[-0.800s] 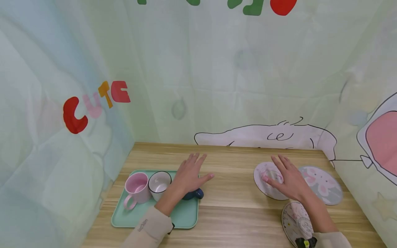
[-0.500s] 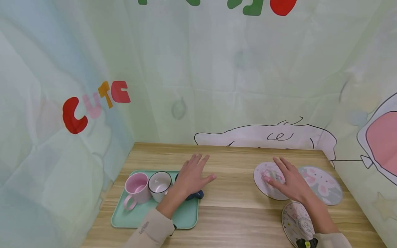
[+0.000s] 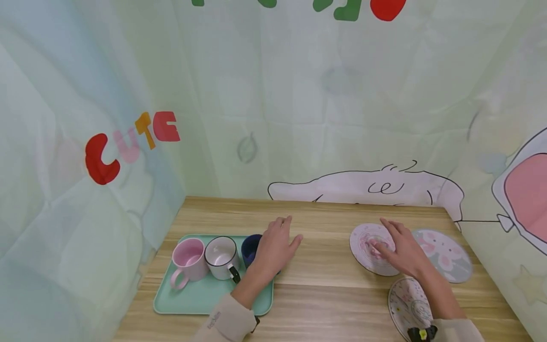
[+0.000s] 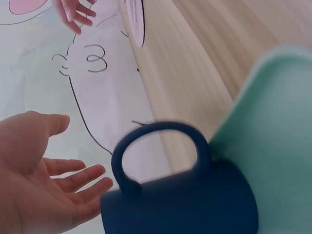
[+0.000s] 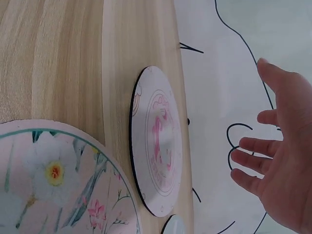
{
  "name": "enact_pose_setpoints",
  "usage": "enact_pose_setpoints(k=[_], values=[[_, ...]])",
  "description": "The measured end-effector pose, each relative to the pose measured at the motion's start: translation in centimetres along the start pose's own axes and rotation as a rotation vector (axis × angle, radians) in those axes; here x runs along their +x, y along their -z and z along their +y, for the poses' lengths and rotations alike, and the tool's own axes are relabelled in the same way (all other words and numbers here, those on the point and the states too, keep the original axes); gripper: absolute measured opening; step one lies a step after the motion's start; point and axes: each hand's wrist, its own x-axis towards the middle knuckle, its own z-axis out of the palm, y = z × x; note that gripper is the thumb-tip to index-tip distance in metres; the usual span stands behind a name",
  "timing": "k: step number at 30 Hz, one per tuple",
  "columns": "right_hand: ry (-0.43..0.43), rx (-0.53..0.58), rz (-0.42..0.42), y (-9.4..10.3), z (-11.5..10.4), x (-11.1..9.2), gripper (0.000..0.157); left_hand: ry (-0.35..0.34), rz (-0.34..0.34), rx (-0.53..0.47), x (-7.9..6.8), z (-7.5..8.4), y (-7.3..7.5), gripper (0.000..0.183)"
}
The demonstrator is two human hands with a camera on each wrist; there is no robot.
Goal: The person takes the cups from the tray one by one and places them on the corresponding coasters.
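Note:
My left hand [image 3: 273, 251] hovers over the right edge of the mint tray [image 3: 201, 299], fingers extended and holding nothing. Beneath and beside it stands a navy mug [image 3: 249, 246], partly covered by the hand in the head view; the left wrist view shows its looped handle [image 4: 161, 129] close to the fingertips. A white mug [image 3: 220, 266] with a black rim and a pink mug [image 3: 196, 263] stand to its left. Over the round pale coaster [image 3: 363, 259] with a pink drawing, my right hand [image 3: 403, 251] is held with relaxed fingers, apart from it in the right wrist view.
A grey rabbit coaster [image 3: 453, 259] lies at the right, and a floral coaster [image 3: 401, 304] lies nearer, partly under the right forearm. Wood tabletop [image 3: 316, 275] runs between tray and coasters. A printed cloth backdrop [image 3: 299, 118] surrounds the table on the back and sides.
My left hand has moved to the right, uncovering the navy mug's rim and the white mug's black handle. The right hand has shifted slightly right, its fingers closer together. Mugs and coasters stay put.

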Motion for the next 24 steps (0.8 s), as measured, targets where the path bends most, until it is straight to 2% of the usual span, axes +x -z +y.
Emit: enact_pose_setpoints(k=[8,17,24], values=[[-0.015,0.006,0.017,-0.4,0.8,0.4,0.079,0.01,0.016,-0.058,0.2,1.6,-1.9,0.064],[-0.128,0.03,-0.015,-0.6,1.4,0.3,0.086,0.133,0.02,-0.249,0.2,3.2,-4.7,0.053],[-0.201,0.039,-0.011,-0.8,2.0,0.2,0.091,0.177,0.01,-0.371,0.1,4.3,-7.0,0.055]])
